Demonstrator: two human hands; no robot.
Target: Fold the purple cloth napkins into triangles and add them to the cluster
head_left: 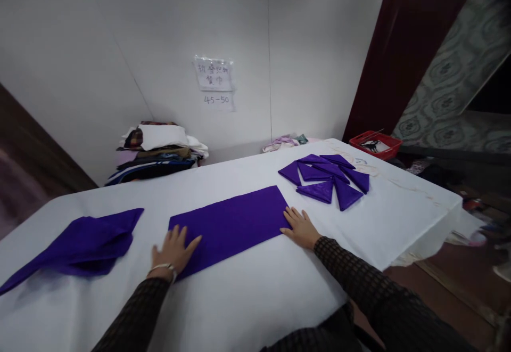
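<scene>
Dark checked sleeves reach in from the near side, bringing two hands down onto a flat purple cloth on the white-covered tabletop. This cloth lies as a long rectangle between the hands. At its left end rests the left hand, palm down, fingers and thumb spread wide over the near corner, with a pale bracelet at the wrist. On the opposite end lies the right hand, also palm down, fingers loosely fanned along the short edge; neither hand pinches anything. Beyond the right hand, on its far side, lies a loose cluster of folded purple triangles, several of them overlapping, which look like the finished share of the work. To the left of the left hand, well apart from it, a loose purple cloth lies rumpled, partly blurred, and appears not yet folded. Judging by these shapes, the rectangle between the hands sits at a middle stage: laid out straight and smooth, but not yet a triangle. Whether it is doubled or a single layer cannot be told, so at least these two pieces seem left to do.
</scene>
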